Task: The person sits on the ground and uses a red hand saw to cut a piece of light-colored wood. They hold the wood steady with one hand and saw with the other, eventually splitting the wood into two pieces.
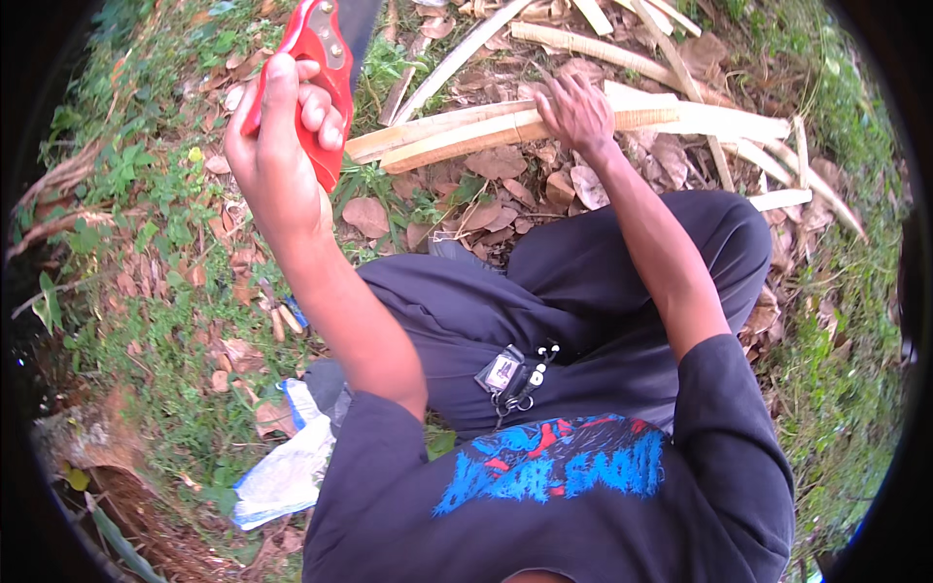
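Observation:
A handsaw with a red handle (pixel 318 161) is in my left hand (pixel 275 146), raised at the upper left with the fingers wrapped round the grip. Its dark blade (pixel 361 27) runs up past the top edge, so most of it is hidden from view. Farther right, my right hand (pixel 577 111) lies palm down across a long, pale wooden strip (pixel 466 144), fingers stretched and apart. Another pale strip (pixel 413 129) lies just behind that one. The saw is apart from both strips.
More wooden strips (pixel 622 58) lie crisscrossed at the back and right, over dry leaves (pixel 498 162) and grass. My folded legs (pixel 622 243) are close in front. A white and blue plastic sack (pixel 287 476) lies at my left, near a tree root or stump (pixel 107 437).

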Tool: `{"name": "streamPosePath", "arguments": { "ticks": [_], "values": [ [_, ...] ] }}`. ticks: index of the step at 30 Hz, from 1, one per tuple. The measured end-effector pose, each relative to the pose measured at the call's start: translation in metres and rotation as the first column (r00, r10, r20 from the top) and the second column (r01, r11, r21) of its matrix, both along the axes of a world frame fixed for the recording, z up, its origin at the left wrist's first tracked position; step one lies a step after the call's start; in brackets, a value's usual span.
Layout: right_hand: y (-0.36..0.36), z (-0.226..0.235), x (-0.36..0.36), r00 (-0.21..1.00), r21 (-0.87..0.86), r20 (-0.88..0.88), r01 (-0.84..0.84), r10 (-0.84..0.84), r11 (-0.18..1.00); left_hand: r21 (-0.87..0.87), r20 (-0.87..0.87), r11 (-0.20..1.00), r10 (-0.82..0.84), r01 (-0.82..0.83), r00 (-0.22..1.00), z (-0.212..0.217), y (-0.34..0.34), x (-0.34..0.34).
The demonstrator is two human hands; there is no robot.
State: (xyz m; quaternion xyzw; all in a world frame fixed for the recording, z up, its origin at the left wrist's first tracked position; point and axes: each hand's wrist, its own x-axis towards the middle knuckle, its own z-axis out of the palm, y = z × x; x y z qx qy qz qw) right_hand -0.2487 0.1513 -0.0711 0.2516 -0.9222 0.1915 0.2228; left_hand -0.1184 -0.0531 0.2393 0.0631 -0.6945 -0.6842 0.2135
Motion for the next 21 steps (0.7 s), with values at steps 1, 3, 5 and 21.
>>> {"name": "streamPosePath", "arguments": {
  "ticks": [1,3,5,21],
  "values": [
    [0.0,0.008,0.014,0.997,0.095,0.069,-0.054,0.047,0.994,-0.013,-0.035,1.0,0.022,-0.022,0.999,-0.01,-0.012,0.01],
    [0.003,0.022,0.032,0.949,0.239,0.226,-0.273,0.22,0.932,-0.164,-0.078,0.977,0.126,-0.137,0.989,-0.052,-0.043,0.021],
    [0.01,0.02,0.036,0.923,0.304,0.183,-0.381,0.338,0.873,-0.492,-0.089,0.838,0.222,-0.237,0.971,-0.097,-0.076,0.028],
    [0.013,0.147,0.077,0.908,0.334,0.309,-0.383,0.284,0.861,-0.854,0.091,0.507,-0.075,0.116,0.993,-0.158,-0.072,0.051]
  ]
}}
